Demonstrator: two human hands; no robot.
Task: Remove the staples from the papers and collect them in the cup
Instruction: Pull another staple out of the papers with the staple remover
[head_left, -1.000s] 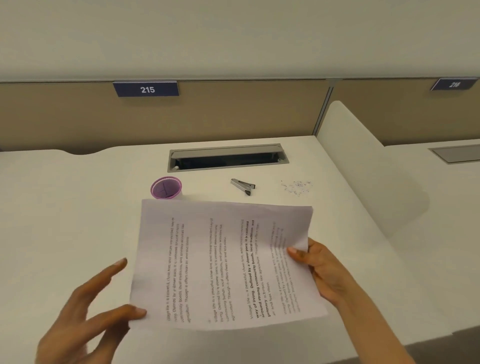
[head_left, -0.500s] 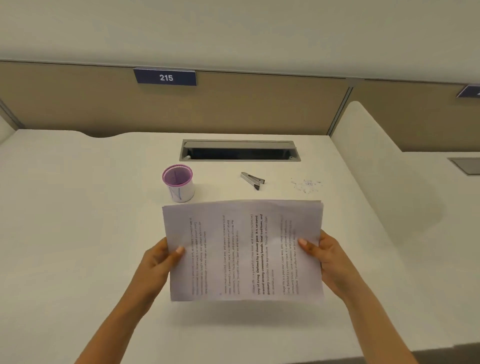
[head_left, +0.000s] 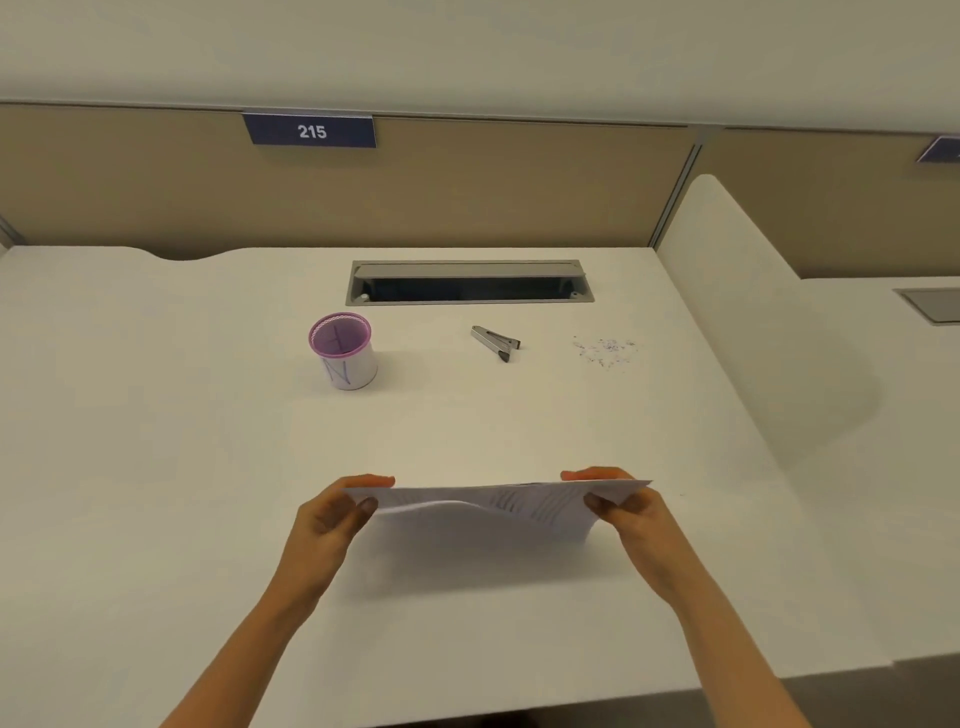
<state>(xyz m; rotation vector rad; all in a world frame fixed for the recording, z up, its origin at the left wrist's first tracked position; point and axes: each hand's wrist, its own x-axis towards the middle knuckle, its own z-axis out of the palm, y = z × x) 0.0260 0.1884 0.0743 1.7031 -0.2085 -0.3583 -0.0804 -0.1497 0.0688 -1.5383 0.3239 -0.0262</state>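
Observation:
I hold a stack of printed papers (head_left: 488, 506) nearly edge-on above the white desk, sagging in the middle. My left hand (head_left: 337, 514) grips its left end and my right hand (head_left: 628, 512) grips its right end. Farther back on the desk stands a white cup with a pink rim (head_left: 344, 351), upright and open. A metal staple remover (head_left: 495, 341) lies to its right. A small scatter of loose staples (head_left: 605, 352) lies further right on the desk.
An open grey cable tray (head_left: 470, 281) is set into the white desk (head_left: 156, 467) behind the cup. A white curved divider (head_left: 753, 322) bounds the right side. A tan partition with a "215" sign (head_left: 311, 131) closes the back.
The papers have tilted from facing me to almost flat and edge-on. My left hand, free a second ago, took hold of the left end. The view shifted down and right.

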